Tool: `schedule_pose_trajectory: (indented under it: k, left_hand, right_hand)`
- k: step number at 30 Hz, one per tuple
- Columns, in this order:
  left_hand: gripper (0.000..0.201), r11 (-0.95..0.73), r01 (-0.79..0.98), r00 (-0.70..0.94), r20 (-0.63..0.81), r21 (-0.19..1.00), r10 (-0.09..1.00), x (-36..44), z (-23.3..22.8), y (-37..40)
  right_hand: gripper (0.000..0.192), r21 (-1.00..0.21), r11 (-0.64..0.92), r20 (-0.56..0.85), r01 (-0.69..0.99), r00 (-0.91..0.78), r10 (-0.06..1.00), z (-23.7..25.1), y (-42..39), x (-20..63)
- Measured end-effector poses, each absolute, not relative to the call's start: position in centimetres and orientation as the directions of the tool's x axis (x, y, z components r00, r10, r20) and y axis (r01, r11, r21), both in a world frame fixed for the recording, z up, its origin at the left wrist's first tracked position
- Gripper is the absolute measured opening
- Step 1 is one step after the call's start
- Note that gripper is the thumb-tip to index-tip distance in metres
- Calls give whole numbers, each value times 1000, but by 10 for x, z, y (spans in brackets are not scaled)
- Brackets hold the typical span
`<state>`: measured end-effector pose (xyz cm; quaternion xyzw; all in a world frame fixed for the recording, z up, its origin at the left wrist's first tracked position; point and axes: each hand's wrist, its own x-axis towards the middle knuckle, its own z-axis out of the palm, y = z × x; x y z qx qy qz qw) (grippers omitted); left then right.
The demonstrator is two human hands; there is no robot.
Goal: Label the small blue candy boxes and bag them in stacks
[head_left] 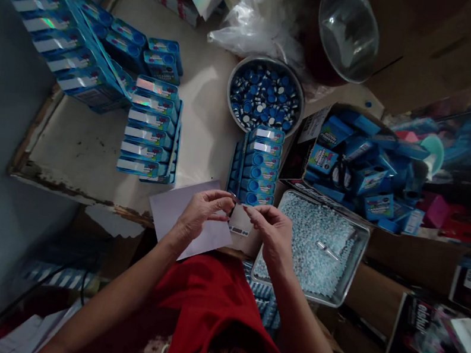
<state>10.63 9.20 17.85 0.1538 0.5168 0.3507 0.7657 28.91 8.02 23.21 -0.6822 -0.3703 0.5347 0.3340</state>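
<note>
My left hand (202, 214) and my right hand (274, 231) meet with pinched fingertips at the table's front edge. Something small and dark shows by the left fingertips, too small to name; what the right fingers grip is hidden. Just beyond them stands a block of small blue boxes (261, 172), several with round holes in their sides. Under my left hand lies a sheet of pale paper (188, 205). A small scale (240, 225) is partly covered between the hands. To the right, a metal tray (353, 268) holds many pale blue pellets (316, 232) and a clear scoop-like piece (328, 251).
A metal bowl (231, 88) of small blue and silver caps (261, 99) stands behind the boxes. Stacked blue boxes (150, 129) occupy the left side. A carton (310, 132) of loose blue boxes sits right. Plastic bags (262, 18) and a clear bowl (347, 32) are at the back.
</note>
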Motion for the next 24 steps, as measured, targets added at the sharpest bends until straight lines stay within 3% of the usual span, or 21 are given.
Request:
schedule_pose_trajectory:
  k: [7,24]
  left_hand:
    - [44,598,-386,132,-599,703,790,123,180,96]
    - [33,654,-387,88,-679,650,728,120,182,97]
  right_hand:
    - [24,-854,-469,-447,228,141,883,237,81,290]
    - [28,-847,-449,-423,284,152,893,238,90,294]
